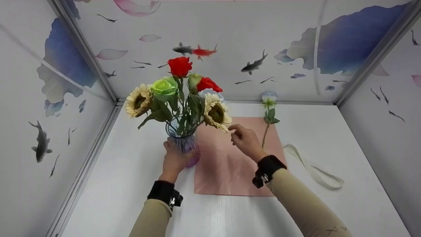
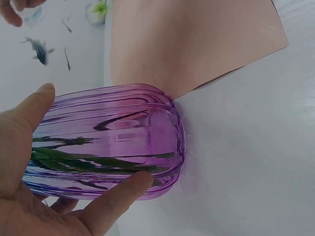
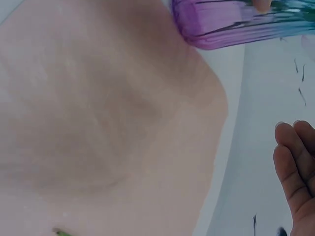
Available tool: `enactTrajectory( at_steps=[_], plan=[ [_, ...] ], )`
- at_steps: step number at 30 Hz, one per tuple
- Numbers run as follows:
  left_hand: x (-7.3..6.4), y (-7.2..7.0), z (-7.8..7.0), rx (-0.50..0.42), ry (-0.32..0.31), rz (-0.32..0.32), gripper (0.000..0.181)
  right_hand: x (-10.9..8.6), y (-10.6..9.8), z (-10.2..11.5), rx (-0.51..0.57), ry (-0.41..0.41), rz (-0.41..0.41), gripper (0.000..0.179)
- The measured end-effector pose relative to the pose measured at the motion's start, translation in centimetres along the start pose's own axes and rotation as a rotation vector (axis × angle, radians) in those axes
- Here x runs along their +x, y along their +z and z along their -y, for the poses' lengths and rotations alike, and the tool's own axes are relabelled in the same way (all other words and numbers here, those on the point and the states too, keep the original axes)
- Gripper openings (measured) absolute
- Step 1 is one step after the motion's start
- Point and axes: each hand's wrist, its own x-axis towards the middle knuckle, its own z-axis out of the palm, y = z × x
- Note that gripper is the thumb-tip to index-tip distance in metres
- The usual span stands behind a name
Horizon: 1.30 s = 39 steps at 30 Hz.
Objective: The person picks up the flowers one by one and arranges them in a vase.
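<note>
A ribbed glass vase (image 1: 193, 157), blue at the rim and purple at the base, stands at the left edge of the pink sheet. My left hand (image 1: 175, 158) grips it by the side, and green stems show through the glass (image 2: 118, 132). The bouquet in it has a red rose (image 1: 180, 66), a second red bloom (image 1: 209, 85), a green rose (image 1: 164, 87) and two cream sunflowers (image 1: 216, 113). Beside the right sunflower is my right hand (image 1: 247, 141), holding nothing; whether a fingertip touches a petal I cannot tell. Its fingers (image 3: 291, 174) look fairly straight in the right wrist view.
The pink wrapping sheet (image 1: 227, 171) lies flat on the white table (image 1: 329, 138). A pale blue flower (image 1: 269, 97) on a stem lies across its right side. Farther right is a looped white ribbon (image 1: 315, 174). Printed panels (image 1: 250, 39) enclose the back and sides.
</note>
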Motion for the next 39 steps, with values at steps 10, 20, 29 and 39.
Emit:
enactTrajectory(
  at_steps=[10,20,29,39],
  plan=[
    [0.1,0.0,0.0,0.008,-0.016,0.015,0.121,-1.7,-1.9,-4.5,-0.25,0.144,-0.033,0.028],
    [0.1,0.1,0.0,0.012,0.007,0.006,0.119,-4.2,-3.6,-8.5,-0.408,0.227,-0.009,0.048],
    [-0.1,-0.1,-0.1,0.019,-0.01,0.025,0.121,-5.4,-3.7,-10.3,-0.45,0.302,0.078,0.055],
    [0.1,0.0,-0.1,0.016,-0.022,0.016,0.122,-6.7,-3.1,-11.1,-0.516,0.344,0.174,0.06]
  ],
)
